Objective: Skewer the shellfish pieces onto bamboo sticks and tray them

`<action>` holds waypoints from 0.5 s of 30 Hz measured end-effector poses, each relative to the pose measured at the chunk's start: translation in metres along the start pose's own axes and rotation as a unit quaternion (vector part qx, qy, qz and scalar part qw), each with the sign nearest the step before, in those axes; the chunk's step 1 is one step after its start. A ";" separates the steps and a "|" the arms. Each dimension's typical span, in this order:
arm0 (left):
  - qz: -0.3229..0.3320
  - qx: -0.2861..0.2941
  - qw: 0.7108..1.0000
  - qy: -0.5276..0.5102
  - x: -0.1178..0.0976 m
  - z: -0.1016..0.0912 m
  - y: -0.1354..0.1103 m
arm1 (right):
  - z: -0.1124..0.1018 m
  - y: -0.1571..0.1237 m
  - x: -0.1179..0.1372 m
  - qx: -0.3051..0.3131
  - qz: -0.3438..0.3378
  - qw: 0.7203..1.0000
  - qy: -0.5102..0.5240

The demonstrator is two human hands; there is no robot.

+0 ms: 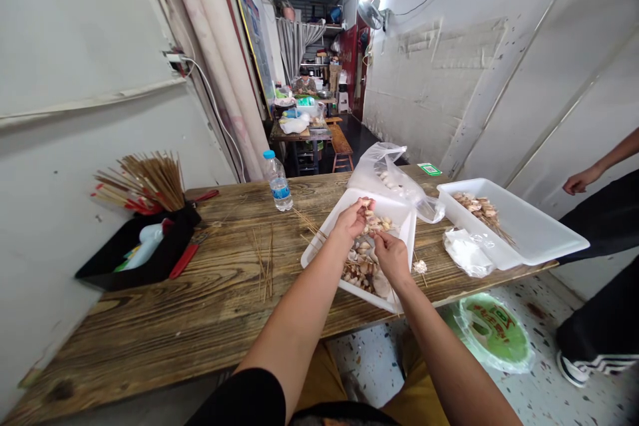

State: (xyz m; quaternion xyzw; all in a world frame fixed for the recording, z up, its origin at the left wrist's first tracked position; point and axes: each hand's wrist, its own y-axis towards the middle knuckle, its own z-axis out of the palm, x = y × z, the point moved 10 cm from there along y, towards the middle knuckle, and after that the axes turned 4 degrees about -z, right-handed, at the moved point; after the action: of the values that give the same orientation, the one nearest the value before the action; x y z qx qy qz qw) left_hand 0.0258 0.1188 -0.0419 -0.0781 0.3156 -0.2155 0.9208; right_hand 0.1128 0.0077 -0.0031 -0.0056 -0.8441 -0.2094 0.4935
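Over a white plastic tray my left hand is closed, its fingertips pinching a small pale food piece. My right hand pinches what looks like a thin bamboo skewer, mostly hidden by the hand, just below and right of my left hand. Loose pale and brown food pieces, of a kind I cannot make out, lie in the tray under both hands. Several bare skewers lean over the tray's left rim, and more skewers lie on the wooden table.
A water bottle stands behind the tray. A clear bag overlaps the tray's far rim. On the right are a white bin with loaded skewers and a plastic packet. A black box sits left. Another person's hand hangs at right.
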 end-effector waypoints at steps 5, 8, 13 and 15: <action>-0.002 0.005 1.000 0.004 0.000 0.002 0.000 | -0.001 -0.001 0.001 0.003 -0.001 1.000 -0.002; -0.006 0.002 1.000 0.011 0.001 0.000 0.000 | -0.001 -0.002 0.001 0.007 0.001 1.000 -0.011; 0.002 0.014 1.000 0.016 0.000 0.002 0.000 | -0.001 -0.004 0.002 0.000 -0.001 1.000 -0.012; 0.005 0.012 1.000 0.014 -0.001 0.001 0.000 | -0.002 -0.004 0.002 -0.002 -0.001 1.000 -0.012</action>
State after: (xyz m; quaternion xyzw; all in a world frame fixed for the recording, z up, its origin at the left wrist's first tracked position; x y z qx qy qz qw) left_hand 0.0265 0.1193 -0.0405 -0.0625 0.3265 -0.2154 0.9182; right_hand 0.1125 0.0034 -0.0020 -0.0083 -0.8494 -0.2118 0.4832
